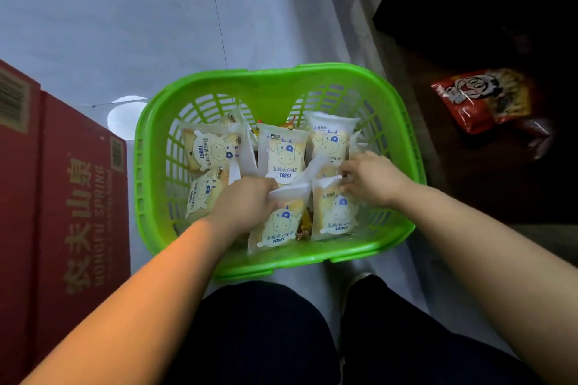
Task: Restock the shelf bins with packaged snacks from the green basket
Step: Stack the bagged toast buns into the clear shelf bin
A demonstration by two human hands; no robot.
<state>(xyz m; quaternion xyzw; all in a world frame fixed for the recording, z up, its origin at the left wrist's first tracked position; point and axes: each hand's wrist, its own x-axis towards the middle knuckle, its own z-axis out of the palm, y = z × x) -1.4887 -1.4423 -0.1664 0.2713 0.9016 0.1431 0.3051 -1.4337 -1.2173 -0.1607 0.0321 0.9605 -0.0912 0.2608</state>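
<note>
A green plastic basket (187, 94) stands on the floor in front of my knees. Inside lie several clear packs of toast printed with a blue cow, among them one in the middle (281, 153). My left hand (240, 203) is down in the basket, fingers closed on the top edge of a front toast pack (276, 228). My right hand (370, 178) pinches the top seal of the neighbouring toast pack (336, 216). Orange-wrapped snacks (305, 223) show between the packs.
A red cardboard water carton (62, 197) stands at the left, close to the basket. At the right is a dark low shelf opening (484, 25) with a red snack bag (481, 100) lying in it. Pale tiled floor (125, 9) stretches beyond the basket.
</note>
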